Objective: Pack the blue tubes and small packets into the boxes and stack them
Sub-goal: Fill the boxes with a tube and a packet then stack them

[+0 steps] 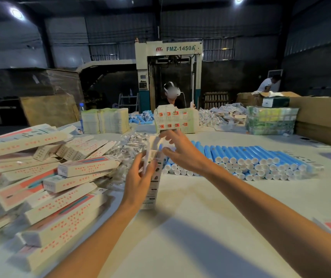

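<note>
A long white box (155, 185) is held upright at the middle of the table (200, 221), its lower end down near the surface. It is gripped by the left hand (138, 177), fingers curled round its left side. Above it, the right hand (180, 154) is spread wide with the fingers straight, up at the box's top end. A pale flap appears to be raised there, but through the motion blur it cannot be told whether it is being touched.

Just right of the hands, the blue tubes (251, 159) are laid in a stacked row, white caps facing near. A heap of small packets (132, 144) is seen just beyond the held box. To the left, filled boxes (64, 177) are piled loosely across each other. At the far side, another person (171, 95) is seated behind more stock.
</note>
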### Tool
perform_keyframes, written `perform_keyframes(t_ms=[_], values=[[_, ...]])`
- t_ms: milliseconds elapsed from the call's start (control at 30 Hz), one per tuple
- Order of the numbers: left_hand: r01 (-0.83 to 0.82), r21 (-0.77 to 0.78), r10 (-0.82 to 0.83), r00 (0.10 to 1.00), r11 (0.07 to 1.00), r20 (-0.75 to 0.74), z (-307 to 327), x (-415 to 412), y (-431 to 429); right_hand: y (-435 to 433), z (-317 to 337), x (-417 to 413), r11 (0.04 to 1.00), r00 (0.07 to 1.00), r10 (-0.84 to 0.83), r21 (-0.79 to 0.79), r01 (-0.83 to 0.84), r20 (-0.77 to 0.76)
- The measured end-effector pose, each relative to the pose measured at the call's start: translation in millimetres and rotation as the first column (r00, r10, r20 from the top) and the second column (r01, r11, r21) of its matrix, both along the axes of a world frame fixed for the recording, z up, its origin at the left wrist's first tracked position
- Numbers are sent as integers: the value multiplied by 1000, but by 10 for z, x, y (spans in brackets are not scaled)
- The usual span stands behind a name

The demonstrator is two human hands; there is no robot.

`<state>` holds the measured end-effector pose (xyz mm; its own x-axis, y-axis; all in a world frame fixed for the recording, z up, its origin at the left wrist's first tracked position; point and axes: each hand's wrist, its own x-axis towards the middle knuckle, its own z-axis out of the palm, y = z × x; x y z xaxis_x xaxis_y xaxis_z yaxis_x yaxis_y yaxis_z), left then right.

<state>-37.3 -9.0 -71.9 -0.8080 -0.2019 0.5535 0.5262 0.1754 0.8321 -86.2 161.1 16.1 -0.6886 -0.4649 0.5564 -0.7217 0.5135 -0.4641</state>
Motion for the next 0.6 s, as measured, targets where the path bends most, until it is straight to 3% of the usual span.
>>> perform_keyframes(t_ms=[100,200,433,600], values=[[-138,63,139,990,988,-17,-66,-51,-70,-60,-260,-95,996,999,-44,-82,42,-20],[-255,125,250,966,959,60,-128,-120,-179,-98,-506,-250,978,991,-128,-162,133,41],[-346,215,319,936,913,149,-155,-233,-260,-475,-1094,-554,972,967,-218,120,203,128],[-322,197,302,945,926,126,-188,-228,-243,-677,-1272,-629,958,949,-275,132,256,156]])
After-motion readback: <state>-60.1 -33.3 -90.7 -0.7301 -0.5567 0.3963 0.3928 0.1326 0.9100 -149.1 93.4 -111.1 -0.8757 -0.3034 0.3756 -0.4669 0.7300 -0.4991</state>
